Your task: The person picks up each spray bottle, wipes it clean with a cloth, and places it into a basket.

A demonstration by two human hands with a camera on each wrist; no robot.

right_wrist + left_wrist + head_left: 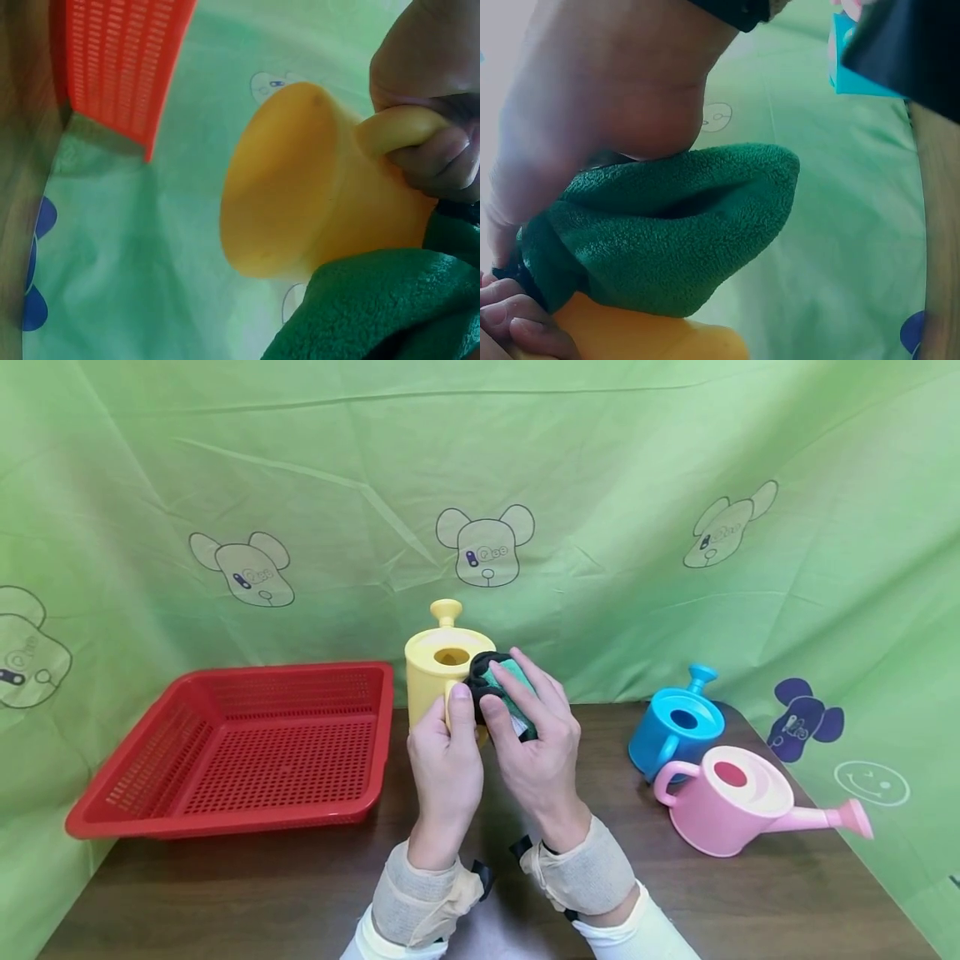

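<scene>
Dressed in white sleeves (641, 931). Wrapped at both wrists (437, 843) in beige bands (588, 870). Fitted with small black pieces (484, 878).

A yellow watering can (429, 678) with a round opening in its top is held up in the air, its flared spout pointing away from the person and its smooth base showing in the right wrist view. The left hand (447, 768) grips its handle. A fuzzy green cloth (667, 259) with black edging, bunched and folded, is held in the right hand (542, 745) against the can's right side, near the handle.
</scene>
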